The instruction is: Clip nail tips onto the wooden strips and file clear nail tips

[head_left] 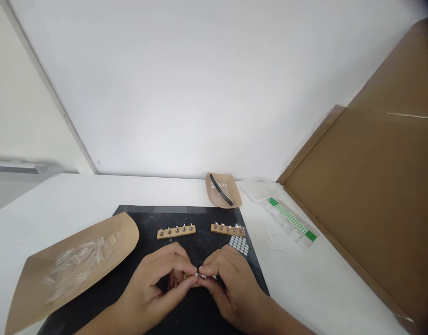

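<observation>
Over the black mat [147, 256], my left hand [161, 284] pinches a small whitish piece between thumb and forefinger. My right hand [231, 284] meets it fingertip to fingertip, closed on a small silvery metal piece [203, 277]. Part of a tan strip [195, 284] shows beneath the fingertips, mostly hidden. Beyond my hands lie two tan strips, a left one [177, 234] and a right one [228, 232], each bearing a row of metal pieces with small white tips. A sheet of white oval stickers [239, 244] is beside the right strip.
A brown paper tray [126, 228] with clear plastic pieces stands at the left. At the back, a smaller tray [237, 195] holds a black curved file [221, 190]. A clear case with a green-and-white label [292, 218] and cardboard [367, 195] are at the right.
</observation>
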